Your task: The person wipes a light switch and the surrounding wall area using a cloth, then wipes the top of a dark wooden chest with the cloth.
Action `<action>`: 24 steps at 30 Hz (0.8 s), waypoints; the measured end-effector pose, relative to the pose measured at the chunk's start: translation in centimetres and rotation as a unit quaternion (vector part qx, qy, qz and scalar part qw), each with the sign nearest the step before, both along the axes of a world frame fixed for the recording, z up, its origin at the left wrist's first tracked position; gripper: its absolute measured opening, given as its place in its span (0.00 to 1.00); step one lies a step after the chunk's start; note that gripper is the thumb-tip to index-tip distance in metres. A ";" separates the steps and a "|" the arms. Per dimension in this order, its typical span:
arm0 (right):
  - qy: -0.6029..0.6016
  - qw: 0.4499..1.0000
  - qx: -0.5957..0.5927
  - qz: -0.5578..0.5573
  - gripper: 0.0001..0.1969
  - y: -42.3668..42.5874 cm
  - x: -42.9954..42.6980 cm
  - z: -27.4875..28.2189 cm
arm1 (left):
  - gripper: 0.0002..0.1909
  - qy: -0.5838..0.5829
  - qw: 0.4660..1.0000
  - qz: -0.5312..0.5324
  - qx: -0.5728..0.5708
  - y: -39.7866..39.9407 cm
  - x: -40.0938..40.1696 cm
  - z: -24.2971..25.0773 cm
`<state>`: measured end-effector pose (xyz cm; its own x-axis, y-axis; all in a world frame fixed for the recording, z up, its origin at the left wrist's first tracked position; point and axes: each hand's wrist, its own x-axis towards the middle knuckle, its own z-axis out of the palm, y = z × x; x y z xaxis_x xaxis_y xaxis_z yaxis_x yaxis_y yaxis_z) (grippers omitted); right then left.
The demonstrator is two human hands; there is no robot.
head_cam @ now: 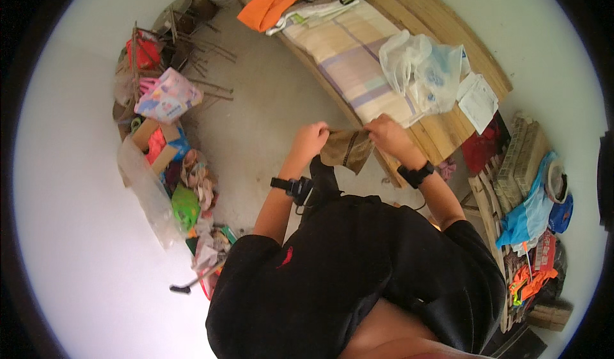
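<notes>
A piece of brown cloth (346, 149) with a darker stripe hangs between my two hands, just off the edge of a wooden platform. My left hand (311, 140) pinches its upper left corner. At the upper right corner, my right hand (387, 132) grips it close to the platform's near edge. Both wrists carry black straps, the left one with a small device (298, 189). Beyond my right hand lies a folded plaid blanket (345, 56) in cream and purple. What kind of cloth item I hold cannot be told.
The wooden platform (434, 140) also bears clear plastic bags (424, 68), white papers (478, 101) and an orange cloth (268, 11). Along the left wall stand a pink-and-white package (169, 95), an open cardboard box (168, 160) and a green bag (185, 206). A wooden rack (487, 224) with bundles stands at right.
</notes>
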<state>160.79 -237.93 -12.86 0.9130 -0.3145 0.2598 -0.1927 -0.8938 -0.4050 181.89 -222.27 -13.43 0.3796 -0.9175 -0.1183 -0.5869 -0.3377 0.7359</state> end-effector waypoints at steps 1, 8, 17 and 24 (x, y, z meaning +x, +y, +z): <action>-0.033 0.999 -0.023 -0.037 0.09 -2.4 1.9 1.4 | 0.10 -0.001 1.000 -0.004 -0.009 -2.6 1.9 1.3; -0.182 0.943 -0.198 -0.197 0.08 -12.6 11.5 13.8 | 0.11 -0.045 0.956 -0.007 -0.291 -16.6 11.1 11.7; -0.002 0.955 0.002 -0.295 0.07 -18.4 16.9 -5.4 | 0.14 0.190 0.980 0.009 -0.053 -26.7 19.1 -5.3; 0.272 0.913 0.252 -0.167 0.11 -21.1 21.1 -14.7 | 0.18 0.176 0.895 -0.231 0.338 -27.4 24.6 -20.6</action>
